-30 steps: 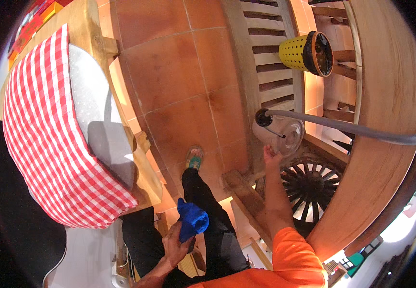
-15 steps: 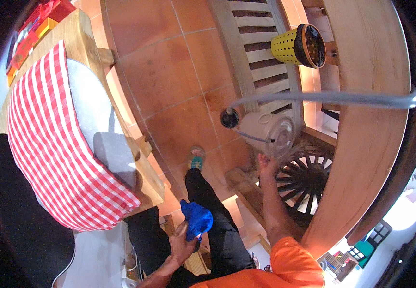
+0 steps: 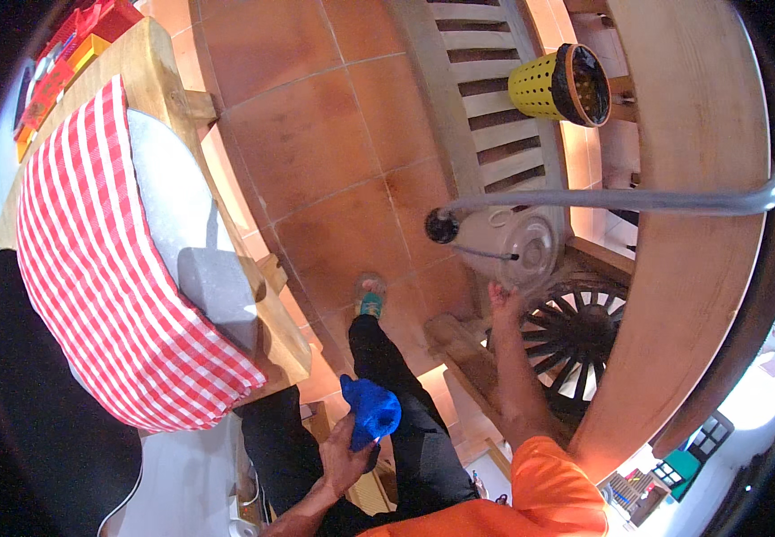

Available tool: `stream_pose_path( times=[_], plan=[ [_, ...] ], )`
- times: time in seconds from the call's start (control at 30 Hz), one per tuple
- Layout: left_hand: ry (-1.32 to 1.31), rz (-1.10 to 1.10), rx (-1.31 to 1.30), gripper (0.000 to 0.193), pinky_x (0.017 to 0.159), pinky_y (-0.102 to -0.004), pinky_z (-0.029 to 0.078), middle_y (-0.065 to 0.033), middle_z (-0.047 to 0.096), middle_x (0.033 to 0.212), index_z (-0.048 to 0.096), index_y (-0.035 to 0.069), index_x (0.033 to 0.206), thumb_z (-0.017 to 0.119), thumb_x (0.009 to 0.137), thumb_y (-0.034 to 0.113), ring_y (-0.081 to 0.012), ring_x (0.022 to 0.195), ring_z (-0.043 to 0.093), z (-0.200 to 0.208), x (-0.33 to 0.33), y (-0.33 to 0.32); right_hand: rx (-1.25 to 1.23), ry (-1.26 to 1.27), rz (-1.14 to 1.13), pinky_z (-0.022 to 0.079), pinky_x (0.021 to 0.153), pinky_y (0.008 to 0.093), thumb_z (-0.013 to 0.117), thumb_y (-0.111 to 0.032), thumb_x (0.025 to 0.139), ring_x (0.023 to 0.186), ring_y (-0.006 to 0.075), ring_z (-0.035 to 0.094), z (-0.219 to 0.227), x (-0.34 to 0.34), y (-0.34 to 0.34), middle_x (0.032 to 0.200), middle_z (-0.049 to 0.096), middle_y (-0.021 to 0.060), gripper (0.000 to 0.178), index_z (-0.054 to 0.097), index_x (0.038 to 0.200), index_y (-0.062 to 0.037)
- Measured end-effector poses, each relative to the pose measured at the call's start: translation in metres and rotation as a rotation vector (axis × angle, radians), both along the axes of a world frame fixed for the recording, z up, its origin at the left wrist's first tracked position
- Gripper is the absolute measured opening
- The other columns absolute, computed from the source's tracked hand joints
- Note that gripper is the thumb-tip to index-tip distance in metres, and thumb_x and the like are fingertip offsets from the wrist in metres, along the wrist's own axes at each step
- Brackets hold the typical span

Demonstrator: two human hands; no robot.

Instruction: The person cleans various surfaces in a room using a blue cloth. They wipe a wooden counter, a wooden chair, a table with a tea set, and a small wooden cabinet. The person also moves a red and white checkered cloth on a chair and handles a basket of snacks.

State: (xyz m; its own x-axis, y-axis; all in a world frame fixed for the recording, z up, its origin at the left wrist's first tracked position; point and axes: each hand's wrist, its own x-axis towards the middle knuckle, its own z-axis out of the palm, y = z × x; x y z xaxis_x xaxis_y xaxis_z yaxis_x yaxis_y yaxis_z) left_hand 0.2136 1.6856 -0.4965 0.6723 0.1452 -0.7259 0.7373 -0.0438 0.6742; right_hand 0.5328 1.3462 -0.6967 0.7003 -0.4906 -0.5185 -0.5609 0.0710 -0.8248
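Cloth (image 3: 373, 413), bunched, blue and slightly glossy, sits clamped in my left hand (image 3: 341, 458) — that grip's done. Out to the side, my right hand (image 3: 503, 298) is at the near edge of a rounded, translucent plastic container (image 3: 493, 238) by the slatted wooden bench (image 3: 453, 116); closed on it or just touching, I can't tell, so that hold's unsettled — and a smooth grey tube (image 3: 620, 202) arches over the wooden tabletop (image 3: 701, 304)

Red-and-white checked cloth (image 3: 110, 277), terracotta floor (image 3: 302, 112)
The cloth partly covers a pale rounded surface (image 3: 166, 170); yellow perforated bin (image 3: 534, 87) beside wooden slats (image 3: 486, 105), dark spoked wheel (image 3: 587, 327) well apart.
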Motion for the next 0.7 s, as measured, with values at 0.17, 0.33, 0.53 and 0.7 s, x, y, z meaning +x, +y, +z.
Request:
stream_pose_path(
  times=[0.17, 0.33, 0.53, 0.7],
  plan=[
    [0.012, -0.009, -0.028, 0.060, 0.089, -0.0445, 0.051, -0.0248, 0.062, 0.115, 0.053, -0.003, 0.127, 0.077, 0.076, 0.018, -0.0411, 0.106, 0.062, 0.006, 0.014, 0.006, 0.271, -0.044, -0.311, 0.054, 0.086, 0.0569, 0.045, -0.024, 0.099, 0.080, 0.0288, 0.058, -0.033, 0.045, -0.040, 0.097, 0.055, 0.0149, 0.030, 0.048, 0.114, 0.0017],
    [0.011, 0.039, -0.022, 0.059, 0.087, -0.0441, 0.052, -0.0240, 0.062, 0.115, 0.053, 0.000, 0.128, 0.076, 0.076, 0.017, -0.0405, 0.104, 0.063, 0.009, 0.020, 0.006, 0.185, 0.025, -0.432, 0.056, 0.082, 0.0557, 0.044, -0.032, 0.098, 0.077, 0.0307, 0.058, -0.043, 0.056, -0.046, 0.092, 0.056, 0.0163, 0.037, 0.050, 0.112, 0.0018],
    [0.008, 0.045, 0.013, 0.054, 0.085, -0.0433, 0.052, -0.0234, 0.063, 0.114, 0.056, 0.000, 0.124, 0.076, 0.077, 0.017, -0.0392, 0.102, 0.064, 0.011, 0.020, 0.007, 0.306, 0.104, -0.403, 0.055, 0.080, 0.0529, 0.043, -0.049, 0.097, 0.077, 0.0313, 0.059, -0.026, 0.053, -0.029, 0.080, 0.059, 0.0148, 0.050, 0.053, 0.102, -0.0004],
    [-0.006, 0.095, -0.029, 0.049, 0.085, -0.0424, 0.052, -0.0229, 0.064, 0.112, 0.060, 0.000, 0.118, 0.076, 0.076, 0.019, -0.0390, 0.099, 0.065, 0.004, 0.005, 0.000, 0.482, 0.185, 0.144, 0.054, 0.069, 0.0446, 0.041, -0.062, 0.094, 0.077, 0.0279, 0.062, 0.000, -0.010, 0.021, 0.085, 0.063, 0.0105, 0.056, 0.057, 0.096, -0.0078]
  ],
)
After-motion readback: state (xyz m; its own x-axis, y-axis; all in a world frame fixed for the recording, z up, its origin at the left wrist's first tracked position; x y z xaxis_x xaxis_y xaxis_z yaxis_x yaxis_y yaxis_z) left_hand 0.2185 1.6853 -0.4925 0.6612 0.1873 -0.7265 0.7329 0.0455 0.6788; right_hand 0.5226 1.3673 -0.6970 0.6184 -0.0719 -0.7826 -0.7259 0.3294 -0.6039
